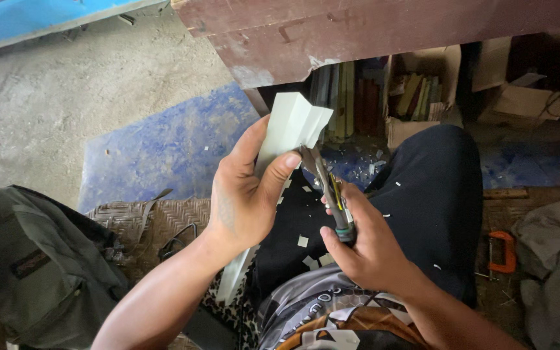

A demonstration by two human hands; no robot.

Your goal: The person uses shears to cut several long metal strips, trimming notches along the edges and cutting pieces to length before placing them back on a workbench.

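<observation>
Left grip (247, 188) clamped on white folded profile strip (290, 126); right grip (364, 243) closed around snips (332, 194), biting strip's lower edge above black-trousered lap (422, 194). Mid-cut, seemingly; steady hold needed.

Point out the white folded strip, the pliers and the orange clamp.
white folded strip (296, 123), head view, on its upper folded end above the left hand's thumb.
pliers (332, 191), head view, on the handles just above the right hand.
orange clamp (501, 249), head view, on its frame, lying right of the leg.
</observation>
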